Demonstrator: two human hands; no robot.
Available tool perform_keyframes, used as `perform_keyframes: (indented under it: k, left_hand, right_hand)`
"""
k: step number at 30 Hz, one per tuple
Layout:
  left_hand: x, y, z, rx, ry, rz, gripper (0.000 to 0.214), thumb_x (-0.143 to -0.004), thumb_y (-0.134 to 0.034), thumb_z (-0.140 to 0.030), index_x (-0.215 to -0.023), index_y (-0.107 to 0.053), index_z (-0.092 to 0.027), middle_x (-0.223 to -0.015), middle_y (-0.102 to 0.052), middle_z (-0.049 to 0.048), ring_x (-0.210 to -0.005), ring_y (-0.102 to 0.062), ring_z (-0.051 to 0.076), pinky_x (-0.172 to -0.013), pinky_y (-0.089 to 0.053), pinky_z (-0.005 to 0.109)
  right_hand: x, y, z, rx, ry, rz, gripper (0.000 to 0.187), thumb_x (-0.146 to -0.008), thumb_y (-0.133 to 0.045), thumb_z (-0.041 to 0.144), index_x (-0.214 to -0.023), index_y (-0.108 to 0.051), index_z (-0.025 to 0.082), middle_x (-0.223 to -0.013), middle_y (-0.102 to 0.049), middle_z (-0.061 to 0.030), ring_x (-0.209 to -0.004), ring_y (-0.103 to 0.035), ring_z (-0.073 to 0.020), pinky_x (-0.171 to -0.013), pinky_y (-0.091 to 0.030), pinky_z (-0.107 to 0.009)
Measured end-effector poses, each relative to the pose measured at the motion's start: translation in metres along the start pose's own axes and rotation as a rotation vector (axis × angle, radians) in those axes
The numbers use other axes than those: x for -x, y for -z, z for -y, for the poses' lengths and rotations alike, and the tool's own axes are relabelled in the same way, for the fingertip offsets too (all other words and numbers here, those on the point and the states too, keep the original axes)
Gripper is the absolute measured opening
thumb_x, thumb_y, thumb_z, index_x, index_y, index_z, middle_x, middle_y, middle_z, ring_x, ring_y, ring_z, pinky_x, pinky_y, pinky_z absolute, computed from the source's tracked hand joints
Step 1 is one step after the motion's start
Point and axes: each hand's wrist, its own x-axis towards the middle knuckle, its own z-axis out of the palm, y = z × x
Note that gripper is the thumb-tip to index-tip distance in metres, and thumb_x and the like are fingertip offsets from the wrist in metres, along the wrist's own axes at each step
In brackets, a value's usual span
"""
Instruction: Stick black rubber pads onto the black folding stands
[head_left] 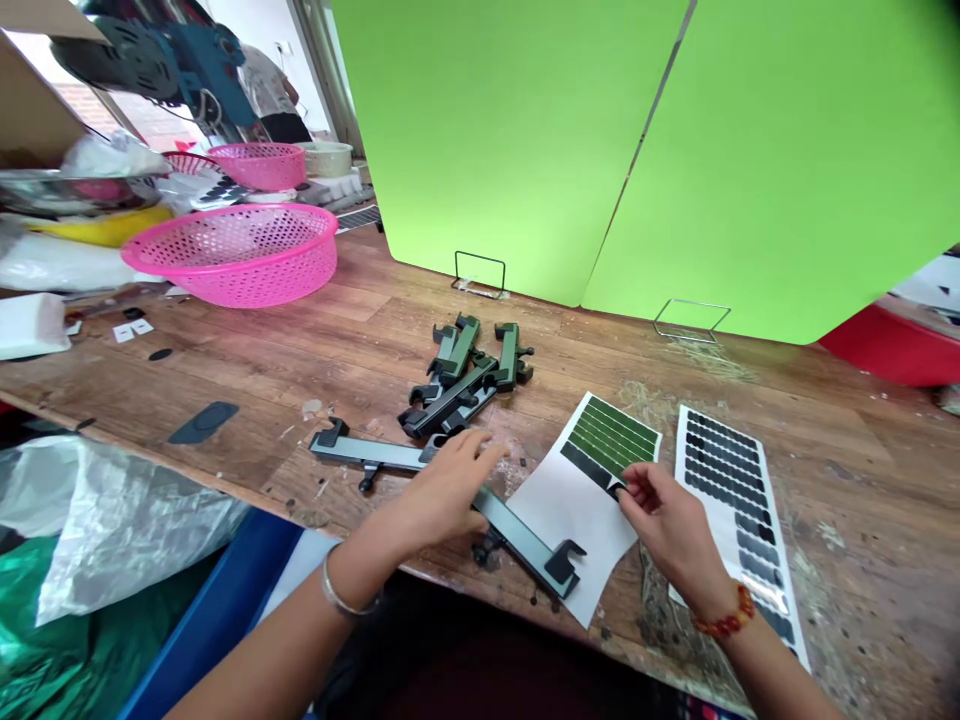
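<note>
My left hand (450,485) rests with fingers laid over a long grey metal bracket (525,540) that lies on the wooden table (300,350) near its front edge. My right hand (664,515) pinches a dark strip at the edge of a white sticker sheet (577,500) with green and dark strips. A second grey bracket (360,452) lies to the left. A pile of green and dark brackets (469,375) sits behind my hands.
Another sheet of dark oval stickers (731,480) lies at the right. A pink basket (240,250) and a smaller one (259,163) stand at the back left. Green panels (600,140) wall the back. Plastic bags (112,520) hang at the left front.
</note>
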Motion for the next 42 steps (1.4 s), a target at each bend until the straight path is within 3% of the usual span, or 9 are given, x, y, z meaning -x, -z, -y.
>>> perform_keyframes:
  k: [6, 10, 14, 21, 25, 28, 32, 35, 42]
  left_hand:
    - [0.004, -0.010, 0.015, -0.174, 0.090, 0.032, 0.053, -0.060, -0.072, -0.005, -0.108, -0.054, -0.017, -0.119, -0.050, 0.0104, -0.107, -0.049, 0.027, -0.095, -0.042, 0.041]
    - [0.006, -0.009, 0.023, -0.079, 0.067, -0.039, 0.037, -0.062, -0.078, -0.019, -0.092, -0.058, -0.019, -0.113, -0.050, 0.0086, -0.108, -0.048, 0.028, -0.093, -0.042, 0.041]
    - [0.012, 0.005, 0.030, 0.097, 0.006, -0.101, 0.006, -0.079, -0.062, -0.018, -0.083, -0.057, -0.019, -0.105, -0.056, 0.0057, -0.102, -0.053, 0.022, -0.093, -0.042, 0.035]
    - [0.012, 0.008, 0.027, -0.073, 0.030, -0.071, 0.074, -0.061, -0.069, -0.004, -0.128, -0.044, -0.025, -0.133, -0.043, 0.0082, -0.117, -0.043, 0.028, -0.100, -0.038, 0.043]
    - [0.003, 0.002, 0.020, -0.233, 0.106, -0.070, 0.051, -0.059, -0.067, 0.000, -0.104, -0.057, -0.021, -0.133, -0.041, 0.0101, -0.114, -0.043, 0.031, -0.097, -0.038, 0.049]
    - [0.002, 0.004, 0.022, -0.222, 0.021, -0.085, 0.038, -0.063, -0.061, -0.001, -0.095, -0.056, -0.021, -0.131, -0.044, 0.0088, -0.119, -0.040, 0.030, -0.101, -0.036, 0.049]
    - [0.006, 0.018, 0.026, -0.150, -0.083, -0.126, 0.040, -0.067, -0.053, -0.001, -0.101, -0.054, -0.021, -0.121, -0.049, 0.0072, -0.124, -0.038, 0.027, -0.108, -0.030, 0.044]
    - [0.013, 0.037, 0.017, -0.017, -0.086, -0.141, 0.036, -0.073, -0.050, -0.005, -0.104, -0.054, -0.022, -0.122, -0.047, 0.0062, -0.111, -0.050, 0.021, -0.099, -0.040, 0.036]
    - [0.021, 0.050, -0.017, 0.592, -0.149, -0.368, 0.034, -0.081, -0.061, -0.019, -0.113, -0.053, -0.023, -0.116, -0.048, 0.0067, -0.108, -0.051, 0.018, -0.096, -0.042, 0.030]
  right_hand:
    - [-0.010, -0.024, -0.017, 0.192, 0.030, 0.117, 0.008, -0.072, -0.047, 0.015, -0.070, -0.043, 0.022, -0.067, -0.050, 0.0003, -0.063, -0.050, -0.0169, -0.061, -0.040, -0.029]
    - [-0.006, -0.026, -0.008, 0.260, 0.107, 0.117, 0.012, -0.072, -0.044, 0.010, -0.071, -0.041, 0.022, -0.077, -0.050, -0.0029, -0.068, -0.049, -0.0174, -0.064, -0.040, -0.029]
    - [-0.004, -0.019, -0.008, 0.160, 0.097, 0.118, 0.009, -0.074, -0.044, 0.011, -0.073, -0.043, 0.021, -0.080, -0.049, -0.0032, -0.070, -0.049, -0.0168, -0.066, -0.042, -0.030]
    - [-0.007, -0.008, -0.017, -0.281, -0.200, 0.176, 0.011, -0.078, -0.052, 0.030, -0.075, -0.046, 0.021, -0.068, -0.047, 0.0034, -0.063, -0.051, -0.0142, -0.061, -0.049, -0.030]
    - [-0.006, -0.008, -0.015, -0.509, -0.345, 0.147, 0.019, -0.073, -0.061, 0.035, -0.075, -0.049, 0.020, -0.070, -0.051, 0.0026, -0.066, -0.057, -0.0145, -0.066, -0.053, -0.032]
    - [-0.005, -0.008, -0.013, -0.542, -0.366, 0.105, 0.020, -0.072, -0.062, 0.035, -0.076, -0.050, 0.020, -0.071, -0.053, 0.0021, -0.067, -0.058, -0.0144, -0.063, -0.053, -0.030]
    - [-0.004, -0.007, -0.011, -0.554, -0.370, 0.087, 0.023, -0.074, -0.062, 0.039, -0.081, -0.052, 0.020, -0.072, -0.053, 0.0028, -0.063, -0.056, -0.0123, -0.061, -0.052, -0.028]
    - [-0.002, -0.008, -0.011, -0.588, -0.366, 0.058, 0.027, -0.074, -0.064, 0.042, -0.085, -0.056, 0.020, -0.071, -0.054, 0.0030, -0.061, -0.055, -0.0119, -0.059, -0.051, -0.027]
    - [-0.001, -0.002, -0.001, -0.490, -0.271, 0.017, 0.028, -0.076, -0.064, 0.043, -0.090, -0.066, 0.018, -0.072, -0.062, -0.0008, -0.057, -0.052, -0.0132, -0.054, -0.046, -0.027]
